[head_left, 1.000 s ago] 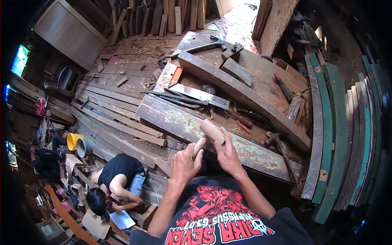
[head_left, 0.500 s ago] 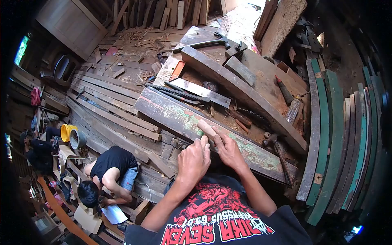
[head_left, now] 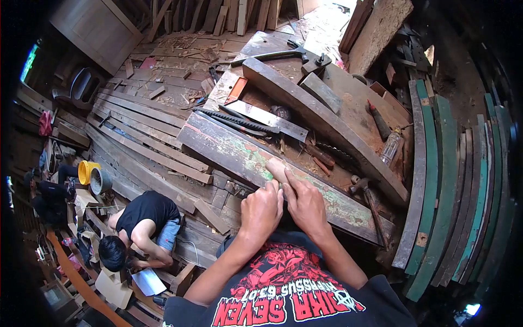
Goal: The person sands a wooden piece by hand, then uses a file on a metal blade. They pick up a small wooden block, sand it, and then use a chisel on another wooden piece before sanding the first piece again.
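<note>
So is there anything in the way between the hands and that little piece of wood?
Nothing visible is. The left hand and the right hand both grip the little wood piece at its near end, and it lies on the painted plank.

Painted plank (head_left: 223, 147) bare leftward; saw (head_left: 267, 117), hammer (head_left: 373, 204) block beyond.

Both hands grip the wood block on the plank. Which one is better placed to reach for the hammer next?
Right, probably. The right hand holds the block on the side nearest the hammer, which lies by the right end of the plank; the left hand would have to cross over.
</note>
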Available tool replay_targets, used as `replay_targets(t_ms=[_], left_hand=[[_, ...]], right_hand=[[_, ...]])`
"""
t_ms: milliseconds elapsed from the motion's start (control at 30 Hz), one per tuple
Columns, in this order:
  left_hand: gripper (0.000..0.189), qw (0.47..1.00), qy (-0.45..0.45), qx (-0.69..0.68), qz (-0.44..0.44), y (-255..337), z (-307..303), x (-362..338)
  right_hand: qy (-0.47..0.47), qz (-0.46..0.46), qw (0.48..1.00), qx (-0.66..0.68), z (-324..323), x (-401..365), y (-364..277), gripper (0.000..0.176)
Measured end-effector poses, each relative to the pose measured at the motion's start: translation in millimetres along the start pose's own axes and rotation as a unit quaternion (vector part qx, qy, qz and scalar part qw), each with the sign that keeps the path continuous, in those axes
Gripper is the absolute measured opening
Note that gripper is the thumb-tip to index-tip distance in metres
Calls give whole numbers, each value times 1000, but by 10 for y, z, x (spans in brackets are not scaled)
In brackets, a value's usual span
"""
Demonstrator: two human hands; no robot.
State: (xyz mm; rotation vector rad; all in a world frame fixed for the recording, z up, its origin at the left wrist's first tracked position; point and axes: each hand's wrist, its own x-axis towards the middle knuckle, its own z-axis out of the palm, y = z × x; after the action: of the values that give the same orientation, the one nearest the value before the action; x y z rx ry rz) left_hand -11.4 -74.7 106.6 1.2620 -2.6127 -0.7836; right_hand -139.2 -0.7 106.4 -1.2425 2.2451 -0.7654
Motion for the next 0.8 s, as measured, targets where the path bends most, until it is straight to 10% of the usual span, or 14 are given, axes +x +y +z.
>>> replay_targets(t_ms=[800], left_hand=[[28, 1000, 17, -11, -4, 81, -63, 79]], right_hand=[[36, -21, 994, -97, -56, -209, 170, 36]])
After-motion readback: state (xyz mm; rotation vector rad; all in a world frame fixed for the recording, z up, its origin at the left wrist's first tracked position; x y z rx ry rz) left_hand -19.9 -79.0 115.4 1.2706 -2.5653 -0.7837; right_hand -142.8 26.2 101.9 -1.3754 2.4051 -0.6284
